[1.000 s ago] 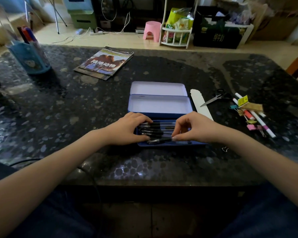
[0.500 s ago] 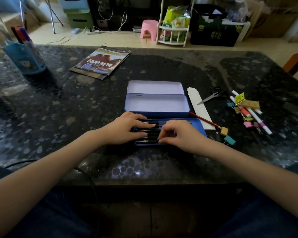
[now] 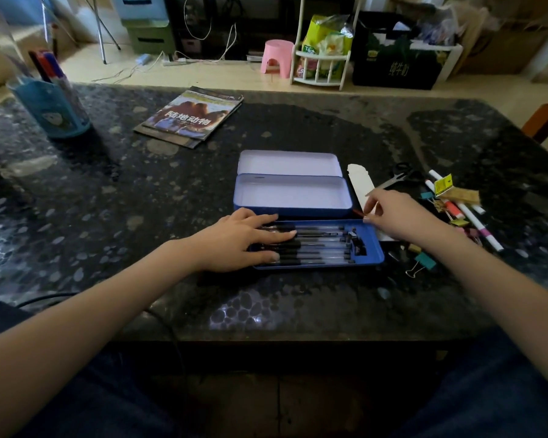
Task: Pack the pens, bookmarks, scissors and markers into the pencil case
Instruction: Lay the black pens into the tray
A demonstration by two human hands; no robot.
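Observation:
A blue tin pencil case [image 3: 293, 200] lies open mid-table, its lid [image 3: 287, 162] folded back. In front of it sits the case's blue tray [image 3: 374, 257], filled with several black pens [image 3: 317, 245]. My left hand [image 3: 238, 238] rests flat on the pens' left ends. My right hand [image 3: 399, 216] is at the tray's far right corner, thumb and forefinger pinching the end of a thin red pencil [image 3: 358, 212] that lies across a white bookmark [image 3: 359, 184]. Scissors [image 3: 399, 178] and white markers [image 3: 475, 219] lie further right.
Coloured binder clips [image 3: 424, 260] and paper tags [image 3: 443, 186] are scattered around the markers. A booklet [image 3: 193, 116] lies at the back centre-left and a blue pen holder [image 3: 54, 105] stands far left. The table's front edge is close to my body.
My right hand left the pens in the tray and moved right and back to the red pencil by the bookmark. My left hand stayed on the pens.

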